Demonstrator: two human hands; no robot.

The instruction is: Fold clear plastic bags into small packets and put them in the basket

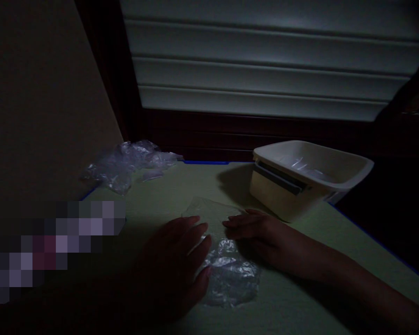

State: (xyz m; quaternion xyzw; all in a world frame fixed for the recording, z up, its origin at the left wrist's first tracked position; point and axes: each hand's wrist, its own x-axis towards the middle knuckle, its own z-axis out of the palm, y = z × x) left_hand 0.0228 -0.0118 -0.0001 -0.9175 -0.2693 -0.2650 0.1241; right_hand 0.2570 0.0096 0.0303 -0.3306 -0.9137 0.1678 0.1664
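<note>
A clear plastic bag (230,279) lies on the table in front of me, wrinkled and shiny in its lower half and smoother toward its far end. My left hand (181,260) rests over the bag's left side, fingers spread apart. On the other side, my right hand (261,237) lies with its fingers stretched out across the bag's upper right edge. Both palms face down, and neither hand grips anything. Parts of the bag under the fingers are hidden, and the scene is dim.
A pile of crumpled clear bags (125,163) sits at the table's far left corner. A cream plastic bin (279,190) with a dark handle stands at the right, something clear inside it. Behind the table (289,307) is a slatted shutter (258,70). A blurred patch covers the left.
</note>
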